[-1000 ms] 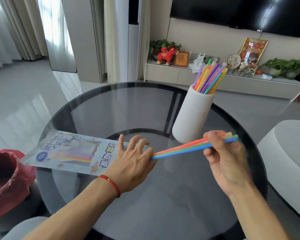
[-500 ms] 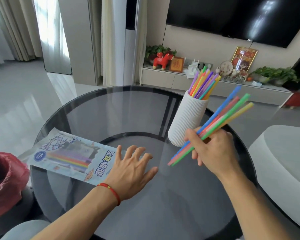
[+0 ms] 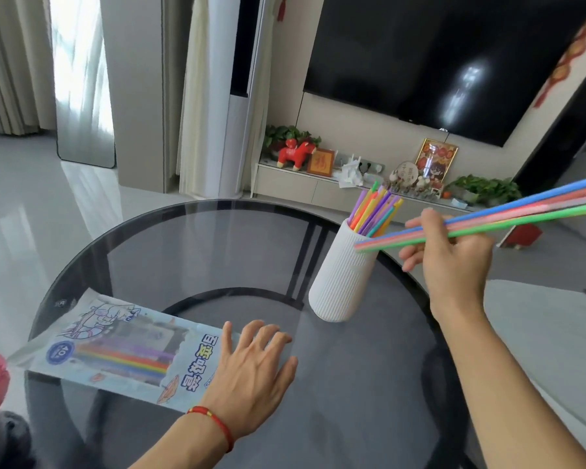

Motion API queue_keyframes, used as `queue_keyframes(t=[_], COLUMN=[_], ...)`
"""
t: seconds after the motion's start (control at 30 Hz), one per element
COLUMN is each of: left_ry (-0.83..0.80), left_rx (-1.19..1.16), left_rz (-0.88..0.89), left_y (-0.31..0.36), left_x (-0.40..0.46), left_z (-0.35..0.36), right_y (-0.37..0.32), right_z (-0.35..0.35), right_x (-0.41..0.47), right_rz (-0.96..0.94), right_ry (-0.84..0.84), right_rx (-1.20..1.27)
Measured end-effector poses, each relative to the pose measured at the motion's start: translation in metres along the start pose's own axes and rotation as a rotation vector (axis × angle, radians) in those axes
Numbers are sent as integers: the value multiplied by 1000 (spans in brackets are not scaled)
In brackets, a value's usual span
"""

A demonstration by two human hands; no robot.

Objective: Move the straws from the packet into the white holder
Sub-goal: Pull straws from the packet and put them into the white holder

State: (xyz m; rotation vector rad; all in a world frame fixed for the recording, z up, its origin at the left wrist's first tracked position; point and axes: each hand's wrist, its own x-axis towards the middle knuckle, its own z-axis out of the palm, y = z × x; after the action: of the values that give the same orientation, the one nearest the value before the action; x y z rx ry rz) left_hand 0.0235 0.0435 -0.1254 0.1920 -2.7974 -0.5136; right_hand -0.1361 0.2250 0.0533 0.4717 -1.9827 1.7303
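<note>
A red horse figurine [image 3: 295, 154] stands below the dark television [image 3: 437, 59].

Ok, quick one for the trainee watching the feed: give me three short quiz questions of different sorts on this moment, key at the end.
1. True or false: the white holder has no straws in it.
2. Which hand grips the loose bundle of straws? A) left hand B) right hand C) both
3. Fill in: the left hand lies flat on one end of the ____.

Key:
1. False: coloured straws already stand in it.
2. B: the right hand holds the bundle up beside the holder, tips near its rim.
3. Packet, which lies on the glass table.
</note>
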Motion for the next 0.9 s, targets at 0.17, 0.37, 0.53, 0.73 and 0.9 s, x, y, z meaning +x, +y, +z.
queue_keyframes(t=[0.17,0.37,0.53,0.73,0.9], left_ry=[25,7,-10,-19,-15], left_rx=[-63,-86,-85,-83,-88], left_rz=[-10,-34,-42,-50,-49], left_y=[-2,0,0,-2,-4], left_x=[0,0,0,1,1], left_z=[0,-4,-7,-6,-9], right_y=[-13,-1,-8,-16,-16], right_z=[14,39,50,48,48], right_x=[32,37,39,47,42], right_rz=[-73,-104,-19,-127,-255], right_ry=[96,-101,-129,-62,-32], right_rx=[-121,-446,-547,-467,-561])
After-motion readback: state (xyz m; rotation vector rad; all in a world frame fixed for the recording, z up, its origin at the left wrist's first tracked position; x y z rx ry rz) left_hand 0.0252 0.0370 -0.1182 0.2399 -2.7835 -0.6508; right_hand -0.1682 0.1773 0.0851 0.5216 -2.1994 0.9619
